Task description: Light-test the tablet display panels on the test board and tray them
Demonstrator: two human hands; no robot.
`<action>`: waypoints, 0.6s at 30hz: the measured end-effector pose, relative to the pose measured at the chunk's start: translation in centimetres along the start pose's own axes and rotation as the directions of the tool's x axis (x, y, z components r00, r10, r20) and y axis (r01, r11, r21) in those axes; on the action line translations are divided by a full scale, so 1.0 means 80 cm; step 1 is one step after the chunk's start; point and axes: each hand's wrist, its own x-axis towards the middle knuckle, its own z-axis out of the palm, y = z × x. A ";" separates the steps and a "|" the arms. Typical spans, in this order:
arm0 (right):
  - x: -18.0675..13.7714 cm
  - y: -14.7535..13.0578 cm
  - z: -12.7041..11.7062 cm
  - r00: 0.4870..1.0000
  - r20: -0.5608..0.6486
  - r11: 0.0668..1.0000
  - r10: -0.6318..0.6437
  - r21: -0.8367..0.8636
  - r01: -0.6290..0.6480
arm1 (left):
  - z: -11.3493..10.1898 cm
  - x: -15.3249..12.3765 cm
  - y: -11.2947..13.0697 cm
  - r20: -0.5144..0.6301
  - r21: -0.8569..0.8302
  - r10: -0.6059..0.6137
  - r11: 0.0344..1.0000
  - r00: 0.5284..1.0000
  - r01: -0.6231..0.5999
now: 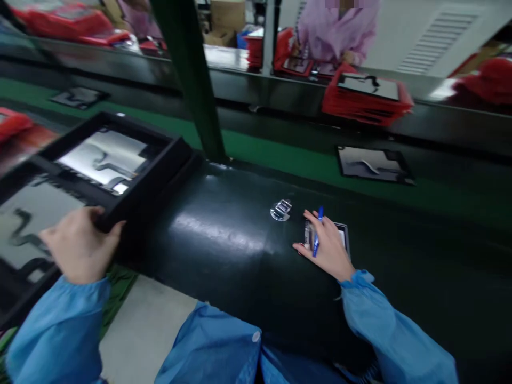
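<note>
My left hand grips the near right corner of a black tray, thumb and fingers closed on its rim. Flat panels with dark ribbon cables lie in the tray's compartments, among them a shiny silver panel. Over at the right, my right hand has a blue pen tucked between its fingers. Beneath that hand is a small flat rectangular item, mostly covered; its kind is unclear. Just left of the fingers lies a shiny clear-and-silver piece on the dark mat.
A green strip runs behind the mat, with a panel on it at right and another panel at left. A green post rises between. Red stacks line the far shelf, where a person in pink works.
</note>
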 end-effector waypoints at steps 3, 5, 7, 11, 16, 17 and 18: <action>0.007 0.000 -0.003 1.000 0.013 0.999 -0.018 0.027 0.017 | -0.021 0.000 0.018 0.129 0.069 0.020 0.997 0.991 -0.029; 0.017 -0.004 -0.004 1.000 -0.015 0.997 0.025 0.067 -0.024 | -0.038 -0.002 0.036 0.195 0.052 0.087 0.994 0.977 -0.099; 0.033 -0.011 -0.002 0.995 -0.064 0.990 0.074 0.124 -0.065 | -0.051 -0.006 0.053 0.202 0.032 0.120 0.991 0.972 -0.129; 0.075 -0.029 0.014 0.989 -0.113 0.950 0.091 0.309 -0.052 | -0.064 -0.033 0.086 0.128 -0.030 0.168 0.986 0.977 -0.165; 0.104 -0.048 0.030 0.987 -0.107 0.907 0.123 0.415 -0.068 | -0.091 -0.095 0.129 0.076 -0.196 0.263 0.950 0.962 -0.244; 0.103 -0.049 0.029 0.987 -0.109 0.912 0.116 0.407 -0.062 | -0.099 -0.108 0.137 0.072 -0.221 0.274 0.942 0.959 -0.252; 0.099 -0.048 0.027 0.987 -0.115 0.916 0.110 0.398 -0.055 | -0.106 -0.121 0.145 0.065 -0.244 0.285 0.934 0.956 -0.261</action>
